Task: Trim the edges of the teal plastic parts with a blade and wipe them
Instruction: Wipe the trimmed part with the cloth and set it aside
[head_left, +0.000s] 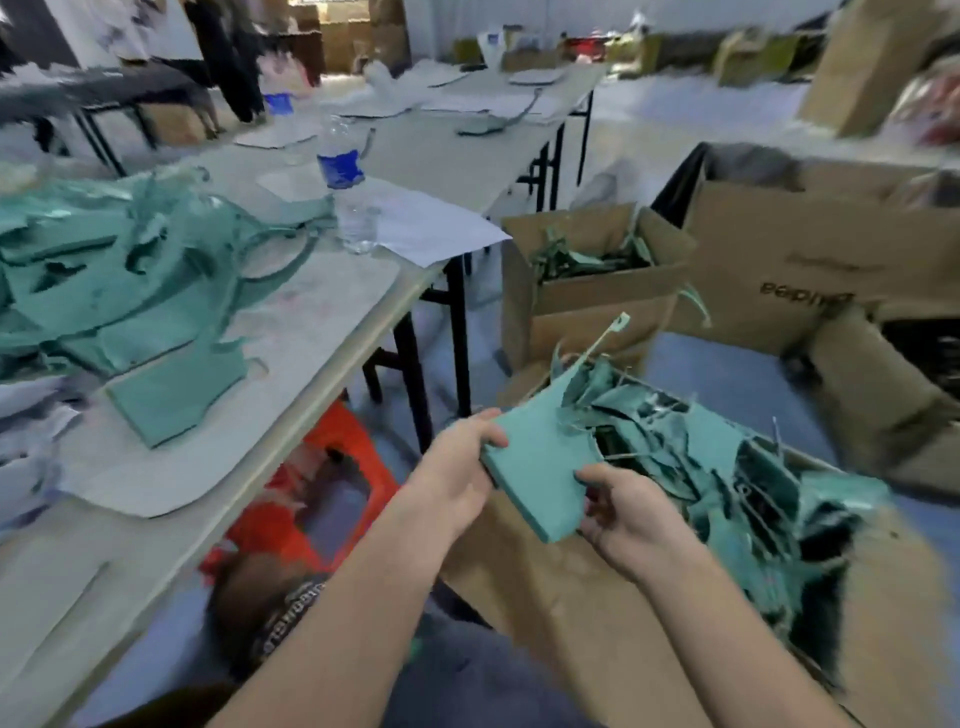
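I hold a flat teal plastic part (540, 457) in both hands above a cardboard box (561, 587) filled with teal parts and ragged offcuts. My left hand (457, 467) grips its left edge, thumb on top. My right hand (623, 514) grips its lower right corner. Thin flash strands stick up from the part's far edge. A pile of teal parts (119, 275) lies on the grey table (291, 374) to the left, with one flat part (171, 395) near its front. No blade or cloth is visible.
A water bottle (345, 187) and white paper (431, 223) stand on the table. A smaller box of teal scraps (587, 270) and larger cardboard boxes (821, 260) sit on the floor to the right. An orange stool (322, 483) is under the table.
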